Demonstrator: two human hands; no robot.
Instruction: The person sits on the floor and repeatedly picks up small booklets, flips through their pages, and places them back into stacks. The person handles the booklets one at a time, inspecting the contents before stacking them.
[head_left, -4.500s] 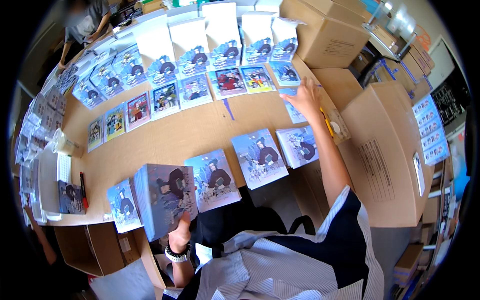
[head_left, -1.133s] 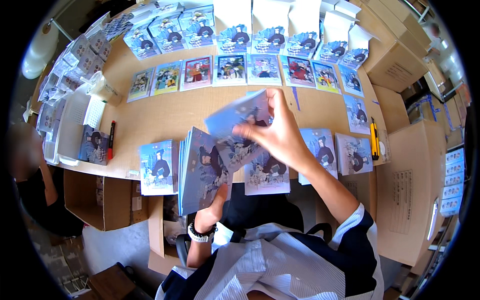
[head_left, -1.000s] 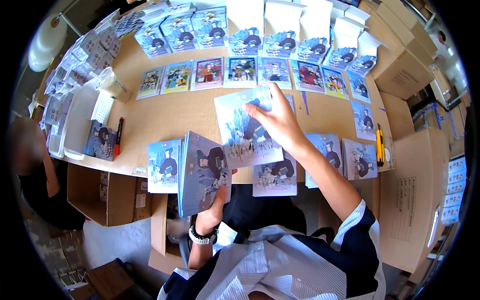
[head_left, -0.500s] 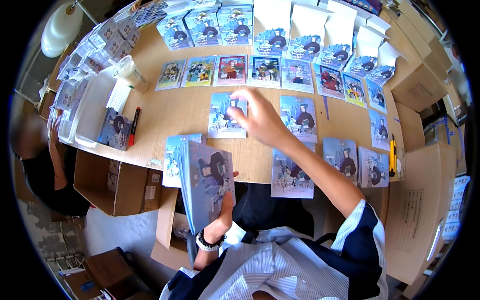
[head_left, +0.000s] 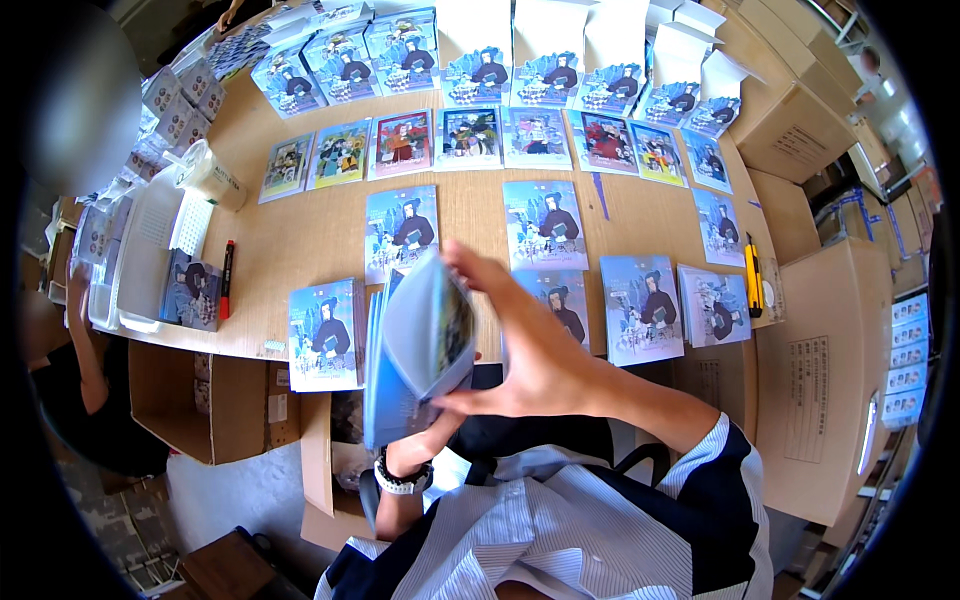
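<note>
My left hand [head_left: 425, 440] grips a stack of pale-blue card sleeves [head_left: 390, 405] at the table's front edge. My right hand [head_left: 525, 355] pinches the top sleeve [head_left: 410, 315] by its sides; it bows open like a pouch, showing something dark and colourful inside. Two blue illustrated sleeves lie singly mid-table, one on the left [head_left: 400, 230], one on the right [head_left: 545, 225]. More piles flank my hands: one at the left [head_left: 322, 335], one partly behind my right hand [head_left: 560, 300], two at the right [head_left: 642, 305].
Behind lie a row of colourful cards [head_left: 470, 138] and illustrated boxes [head_left: 400, 55]. Left are a white basket [head_left: 145, 250], drink cup [head_left: 220, 185] and marker [head_left: 227, 280]; right, a yellow cutter [head_left: 754, 280] and cartons [head_left: 820, 400]. A co-worker [head_left: 90, 400] works at left.
My right hand has moved from a sleeve laid mid-table down to the stack in my left hand, and the top sleeve there is now bowed open.
</note>
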